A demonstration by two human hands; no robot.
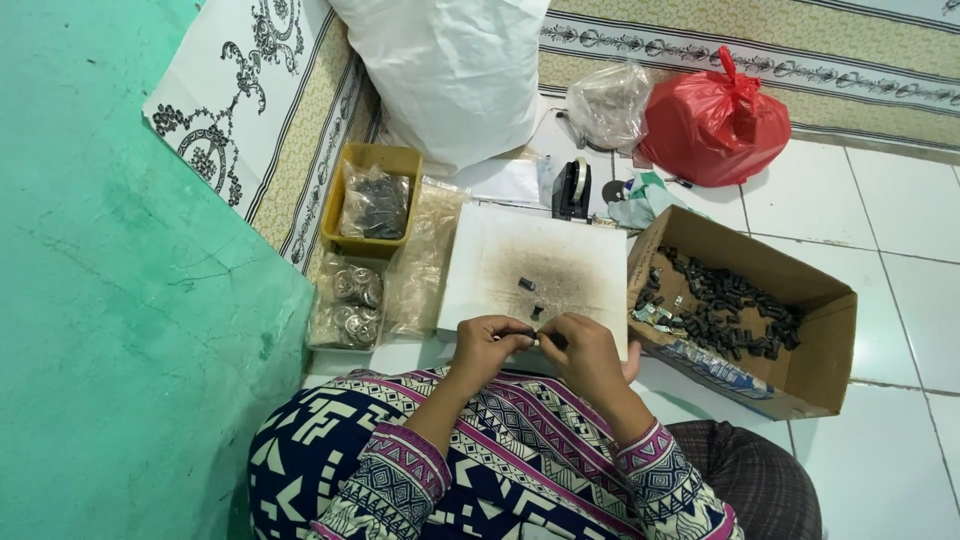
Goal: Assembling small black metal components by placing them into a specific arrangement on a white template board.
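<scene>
Both hands, left [487, 343] and right [583, 350], pinching one small dark part [533, 336] between fingertips, over near edge of white board [560, 262] on floor; open cardboard box [800, 375] of dark parts just right.

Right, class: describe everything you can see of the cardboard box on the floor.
The cardboard box is brown, shallow and open-topped, its flaps out of the way. It sits askew on the white tiles, right of the white board, one corner by the board's edge. Inside lies a loose heap of small dark parts, with a few pale pieces at the near-left corner. A blue printed patch shows on the outer front wall. Neither hand touches it.
</scene>
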